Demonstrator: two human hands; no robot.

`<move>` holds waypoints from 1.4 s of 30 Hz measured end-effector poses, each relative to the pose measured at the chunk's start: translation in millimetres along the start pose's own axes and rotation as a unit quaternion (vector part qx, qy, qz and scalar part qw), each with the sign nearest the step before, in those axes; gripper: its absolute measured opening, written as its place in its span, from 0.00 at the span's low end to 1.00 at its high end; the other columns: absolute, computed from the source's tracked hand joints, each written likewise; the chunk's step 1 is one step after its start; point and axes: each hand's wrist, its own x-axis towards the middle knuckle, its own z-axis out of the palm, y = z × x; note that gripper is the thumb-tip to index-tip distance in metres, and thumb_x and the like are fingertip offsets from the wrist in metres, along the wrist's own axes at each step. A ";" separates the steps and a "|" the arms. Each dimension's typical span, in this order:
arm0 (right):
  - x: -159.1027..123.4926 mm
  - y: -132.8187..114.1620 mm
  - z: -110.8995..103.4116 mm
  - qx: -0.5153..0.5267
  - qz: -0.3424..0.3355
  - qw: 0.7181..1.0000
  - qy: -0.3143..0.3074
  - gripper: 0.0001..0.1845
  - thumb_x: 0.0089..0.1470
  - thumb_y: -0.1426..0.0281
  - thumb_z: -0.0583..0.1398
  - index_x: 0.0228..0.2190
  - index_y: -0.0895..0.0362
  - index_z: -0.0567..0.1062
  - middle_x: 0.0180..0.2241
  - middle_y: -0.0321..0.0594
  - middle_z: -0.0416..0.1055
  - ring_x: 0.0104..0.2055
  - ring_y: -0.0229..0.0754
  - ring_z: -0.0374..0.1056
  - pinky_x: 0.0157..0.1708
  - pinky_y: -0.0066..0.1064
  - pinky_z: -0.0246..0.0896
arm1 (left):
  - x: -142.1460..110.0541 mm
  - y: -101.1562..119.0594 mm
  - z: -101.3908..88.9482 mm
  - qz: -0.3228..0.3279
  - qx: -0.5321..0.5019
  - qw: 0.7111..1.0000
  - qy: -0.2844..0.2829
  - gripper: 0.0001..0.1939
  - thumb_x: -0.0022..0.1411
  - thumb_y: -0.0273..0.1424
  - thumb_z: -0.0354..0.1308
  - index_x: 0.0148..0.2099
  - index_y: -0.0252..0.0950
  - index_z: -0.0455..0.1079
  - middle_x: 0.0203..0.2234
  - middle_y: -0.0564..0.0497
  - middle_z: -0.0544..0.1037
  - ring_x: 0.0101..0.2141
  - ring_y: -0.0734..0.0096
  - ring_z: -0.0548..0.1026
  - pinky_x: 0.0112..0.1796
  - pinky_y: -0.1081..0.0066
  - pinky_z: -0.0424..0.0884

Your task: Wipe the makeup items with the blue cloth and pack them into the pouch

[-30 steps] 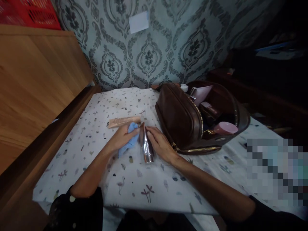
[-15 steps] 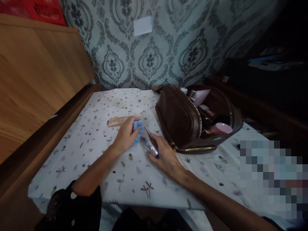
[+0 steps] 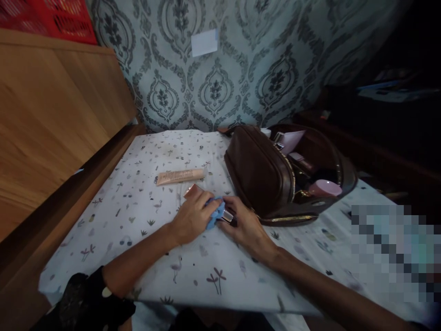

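My left hand (image 3: 191, 220) is clasping a blue cloth (image 3: 216, 214) around a shiny metallic tube (image 3: 195, 190). My right hand (image 3: 248, 230) is gripping the tube's silver end, fingers and thumb on opposite sides. The tube is sitting between my hands above the patterned tablecloth (image 3: 113, 230), its flat coppery end projecting beyond my left fingers. Whether it is bearing on the table, I cannot tell; my hands are covering the underside.

Risk, slip: the smooth surface could be sliding out if my right fingers are holding too lightly against the cloth's pull.
Risk, bunching: the cloth is gathering in folds and could be catching under my fingers.
Risk, squeeze: if the tube is soft-walled, heavy pressure could be forcing its contents toward one end.

Surroundings: a beige tube (image 3: 181, 176) is lying just beyond the flat end, where a wide swing could be knocking it. A brown bag (image 3: 255, 170) is standing open just beside my right fingers, limiting travel on that side. A pink round item (image 3: 325, 187) is resting inside its opening.
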 end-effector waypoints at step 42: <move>-2.8 -12.3 -10.7 0.043 -0.058 0.997 0.010 0.19 0.64 0.62 0.57 0.54 0.53 0.74 0.42 0.45 0.74 0.42 0.45 0.73 0.42 0.38 0.72 | -0.8 2.8 -30.9 -0.009 0.125 0.992 -0.012 0.18 0.68 0.24 0.46 0.58 0.35 0.65 0.43 0.42 0.71 0.44 0.57 0.73 0.41 0.59 0.76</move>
